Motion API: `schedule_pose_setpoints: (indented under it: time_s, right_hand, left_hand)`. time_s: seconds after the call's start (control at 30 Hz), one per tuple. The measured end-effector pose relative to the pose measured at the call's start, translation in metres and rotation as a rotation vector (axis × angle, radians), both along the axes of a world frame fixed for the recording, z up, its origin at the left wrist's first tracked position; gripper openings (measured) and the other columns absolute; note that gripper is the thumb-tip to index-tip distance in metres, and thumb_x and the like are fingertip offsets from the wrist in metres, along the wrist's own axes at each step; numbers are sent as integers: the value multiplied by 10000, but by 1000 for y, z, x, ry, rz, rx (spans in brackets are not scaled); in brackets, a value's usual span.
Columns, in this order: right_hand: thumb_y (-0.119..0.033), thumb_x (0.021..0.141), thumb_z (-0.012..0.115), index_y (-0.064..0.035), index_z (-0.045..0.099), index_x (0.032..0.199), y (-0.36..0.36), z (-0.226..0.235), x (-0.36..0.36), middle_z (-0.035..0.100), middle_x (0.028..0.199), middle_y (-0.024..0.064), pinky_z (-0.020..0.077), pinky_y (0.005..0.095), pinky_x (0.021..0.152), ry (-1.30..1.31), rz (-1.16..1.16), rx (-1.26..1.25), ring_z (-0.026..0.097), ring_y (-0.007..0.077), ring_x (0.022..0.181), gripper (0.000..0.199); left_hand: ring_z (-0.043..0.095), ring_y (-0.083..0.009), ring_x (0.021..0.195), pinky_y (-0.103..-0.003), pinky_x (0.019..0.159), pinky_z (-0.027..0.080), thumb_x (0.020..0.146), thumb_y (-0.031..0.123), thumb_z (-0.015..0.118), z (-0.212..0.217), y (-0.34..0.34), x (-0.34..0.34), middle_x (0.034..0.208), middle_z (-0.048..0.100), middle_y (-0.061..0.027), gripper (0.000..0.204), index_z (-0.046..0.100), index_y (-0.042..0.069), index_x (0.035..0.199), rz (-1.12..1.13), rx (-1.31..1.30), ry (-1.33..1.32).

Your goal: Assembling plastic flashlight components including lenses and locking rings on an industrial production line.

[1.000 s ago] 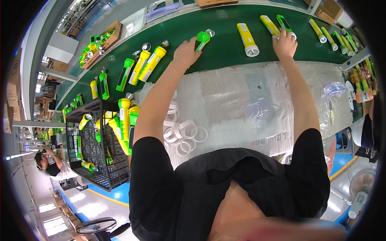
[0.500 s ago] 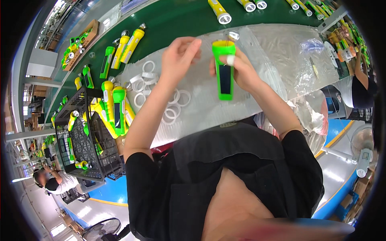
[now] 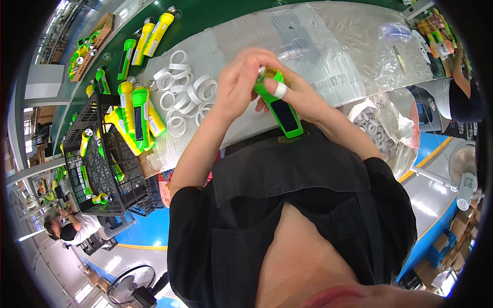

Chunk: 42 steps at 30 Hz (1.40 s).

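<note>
My right hand (image 3: 303, 95) is closed round the green flashlight body (image 3: 284, 117), which tilts with its dark panel up and its lower end toward my apron. A white band (image 3: 280, 91) wraps my right thumb. At the flashlight's open, yellow-lined head, the fingers of my left hand (image 3: 239, 84) are closed on a small shiny silver reflector (image 3: 261, 74). My fingers partly cover the reflector and the head. Many white plastic rings (image 3: 176, 126) lie loose on the grey sheeted table (image 3: 241, 36), left of my hands.
Yellow and green flashlights (image 3: 140, 115) are heaped beside a black crate (image 3: 123, 177) at left. More flashlights (image 3: 160, 34) lie on the green surface behind. A plastic bag of white rings (image 3: 377, 128) hangs at the table's right edge. Standing fans (image 3: 131, 285) and other people are farther off.
The flashlight has come nearer my body and tilted. My left hand, formerly apart and empty, has moved right to its head and closed on the reflector. My view has shifted, showing more rings.
</note>
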State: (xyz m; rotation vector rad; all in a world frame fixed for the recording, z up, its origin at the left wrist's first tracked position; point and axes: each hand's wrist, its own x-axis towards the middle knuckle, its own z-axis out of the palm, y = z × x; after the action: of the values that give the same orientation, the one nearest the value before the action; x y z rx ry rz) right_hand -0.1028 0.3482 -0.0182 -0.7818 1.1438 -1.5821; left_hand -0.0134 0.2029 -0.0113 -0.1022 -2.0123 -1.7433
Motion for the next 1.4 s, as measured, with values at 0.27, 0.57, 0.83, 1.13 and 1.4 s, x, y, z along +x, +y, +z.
schedule_pose_setpoints:
  time_s: [0.27, 0.57, 0.83, 1.13, 1.4]
  right_hand:
    - [-317, 976, 573, -94, 503, 1267, 12, -12, -11, 627, 879, 102, 493, 295, 636, -253, -335, -74, 609, 170, 716, 374]
    - [-408, 990, 496, -49, 481, 1288, 41, -14, -42, 610, 872, 124, 455, 292, 645, -67, -418, 24, 586, 173, 715, 467]
    - [-381, 950, 560, -24, 497, 1279, 19, 2, -30, 617, 884, 116, 479, 295, 661, -3, -216, 65, 599, 169, 716, 489]
    - [-320, 960, 582, -12, 509, 1192, -11, -3, -14, 615, 915, 92, 497, 284, 669, 79, 34, -18, 615, 148, 737, 393]
    - [-382, 963, 577, -33, 451, 1249, -43, -2, -10, 596, 917, 77, 509, 289, 660, 70, 56, -103, 620, 159, 732, 469]
  left_hand:
    - [564, -350, 1126, -450, 962, 410, 984, 274, 487, -15, 14, -36, 1185, 621, -172, 354, 606, 10, 1188, 122, -195, 63]
    - [572, -327, 1066, -401, 899, 465, 804, 239, 735, -85, -15, -75, 1154, 613, -157, 485, 606, 27, 1222, 357, -815, -169]
    - [519, -253, 1052, -332, 868, 432, 937, 161, 584, -18, -4, -24, 1140, 540, -134, 385, 585, 74, 1312, 193, -575, 142]
    - [485, -315, 1179, -408, 986, 402, 1008, 222, 353, -20, -1, 8, 1272, 548, -140, 406, 630, 11, 1218, 221, -515, 86]
    - [474, -345, 1281, -441, 1057, 306, 982, 171, 383, -17, -21, 7, 1297, 595, -117, 359, 634, 27, 1195, 351, -536, 286]
